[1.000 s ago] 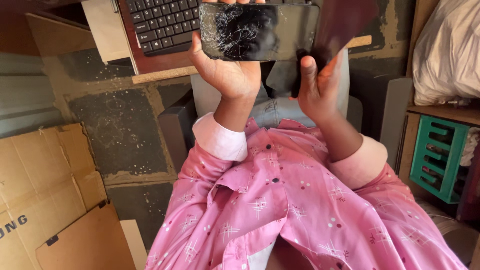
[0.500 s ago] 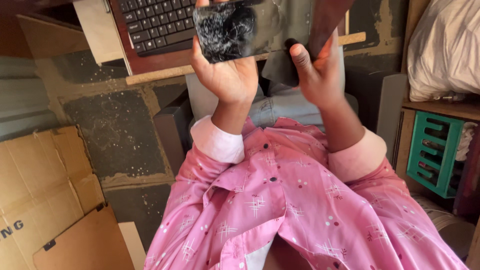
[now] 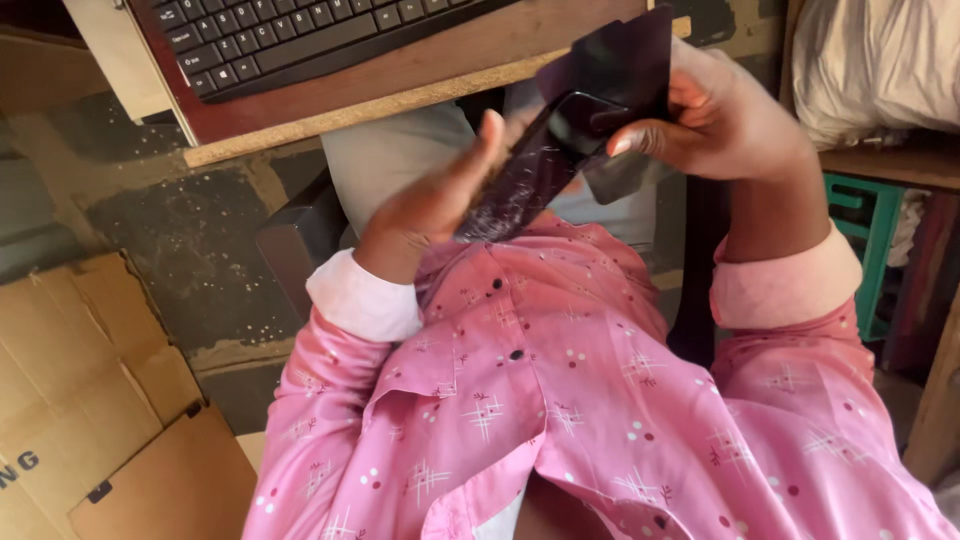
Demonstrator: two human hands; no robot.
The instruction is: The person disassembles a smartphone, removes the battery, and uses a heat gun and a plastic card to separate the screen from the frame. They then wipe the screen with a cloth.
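My left hand (image 3: 435,205) holds a black smartphone (image 3: 530,170) with a badly cracked screen, tilted on edge above my lap. My right hand (image 3: 725,125) grips a thin dark sheet (image 3: 615,70), like a screen film, by its side; the sheet overlaps the phone's upper end and my right fingers touch the phone there. Both arms wear pink patterned sleeves with pale cuffs.
A black keyboard (image 3: 300,35) lies on a wooden tray (image 3: 400,90) just above the hands. Flattened cardboard (image 3: 90,400) lies on the concrete floor at lower left. A green crate (image 3: 875,250) and a white sack (image 3: 880,70) sit at right.
The phone has dropped from flat, screen-up near the keyboard to a steep tilt lower down. My right hand has come across with the dark sheet over the phone's top.
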